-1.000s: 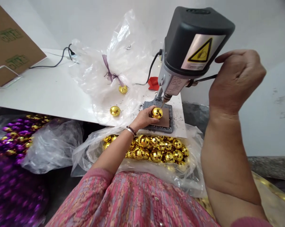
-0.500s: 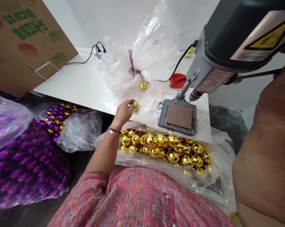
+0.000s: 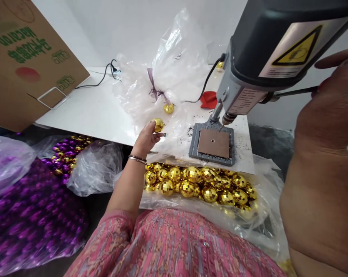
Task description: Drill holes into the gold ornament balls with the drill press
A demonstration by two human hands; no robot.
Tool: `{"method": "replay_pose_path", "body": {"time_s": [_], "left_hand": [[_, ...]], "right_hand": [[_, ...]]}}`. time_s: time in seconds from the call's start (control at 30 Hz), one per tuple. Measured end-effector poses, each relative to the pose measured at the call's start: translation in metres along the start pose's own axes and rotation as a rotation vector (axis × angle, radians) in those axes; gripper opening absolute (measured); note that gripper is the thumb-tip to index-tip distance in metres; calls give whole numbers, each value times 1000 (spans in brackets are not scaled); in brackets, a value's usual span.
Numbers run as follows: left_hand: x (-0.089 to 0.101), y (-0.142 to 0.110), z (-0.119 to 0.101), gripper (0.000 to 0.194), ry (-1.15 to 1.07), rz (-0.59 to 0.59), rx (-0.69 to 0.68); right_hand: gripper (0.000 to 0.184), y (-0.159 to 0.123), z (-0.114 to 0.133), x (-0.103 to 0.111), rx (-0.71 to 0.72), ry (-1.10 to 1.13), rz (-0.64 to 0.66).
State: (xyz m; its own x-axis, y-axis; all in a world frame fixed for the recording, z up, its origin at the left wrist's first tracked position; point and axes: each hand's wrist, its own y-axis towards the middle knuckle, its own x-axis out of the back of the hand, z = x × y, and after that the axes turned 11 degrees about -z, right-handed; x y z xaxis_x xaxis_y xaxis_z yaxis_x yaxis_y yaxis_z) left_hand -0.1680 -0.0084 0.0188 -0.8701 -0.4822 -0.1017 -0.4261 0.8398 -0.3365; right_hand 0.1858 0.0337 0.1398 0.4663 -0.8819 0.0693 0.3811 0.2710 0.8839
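Back from the tabletop's [image 3: 67,119] front edge, left of the drill press [image 3: 237,73], a gold ball [image 3: 159,124] is at the fingers of my left hand [image 3: 146,139]. They curl against its left side, with the thumb stretched out below; the hand seems closed lightly on the ball, though the far side of the grip is hidden. My right hand [image 3: 330,100] is at the end of the press's lever [image 3: 296,91], one finger standing free above it; the back of the hand hides the rest, so I cannot tell how tightly it is closed.

Near the tabletop's front right corner, the press's grey base [image 3: 195,140] carries a brown board [image 3: 214,148] with a hole in it, the drill bit [image 3: 221,127] hanging above. My ball is well apart from both.

Dark crumbs [image 3: 190,132] scattered round the base suggest work is well under way. This ball, I judge, is between steps: in hand, away from the bit. Whether it has a hole, I cannot see. Another gold ball lies beyond it by a purple ribbon [image 3: 151,79]. Just below the front edge, a clear bag [image 3: 268,196] holds many gold balls [image 3: 193,174]; finished or waiting, I cannot tell.
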Motion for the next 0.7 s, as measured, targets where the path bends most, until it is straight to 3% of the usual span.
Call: {"method": "replay_pose_path", "body": {"time_s": [0.07, 0.13, 0.3, 0.37, 0.5, 0.7], "left_hand": [[-3, -6, -7, 31, -208, 137, 100], [-10, -11, -10, 30, -276, 295, 157], [-48, -17, -1, 61, -104, 561, 175], [-69, -18, 4, 61, 50, 618, 123], [-106, -21, 11, 43, 329, 673, -82], [-131, -24, 16, 43, 554, 637, -178]], "right_hand": [[55, 0, 6, 2, 12, 24, -2], [52, 2, 14, 4, -22, 27, 18], [47, 18, 32, 5, -138, -6, 79], [45, 23, 36, 3, -160, -2, 77], [41, 25, 40, 2, -152, 20, 82], [40, 25, 45, 5, -158, -41, 143]]}}
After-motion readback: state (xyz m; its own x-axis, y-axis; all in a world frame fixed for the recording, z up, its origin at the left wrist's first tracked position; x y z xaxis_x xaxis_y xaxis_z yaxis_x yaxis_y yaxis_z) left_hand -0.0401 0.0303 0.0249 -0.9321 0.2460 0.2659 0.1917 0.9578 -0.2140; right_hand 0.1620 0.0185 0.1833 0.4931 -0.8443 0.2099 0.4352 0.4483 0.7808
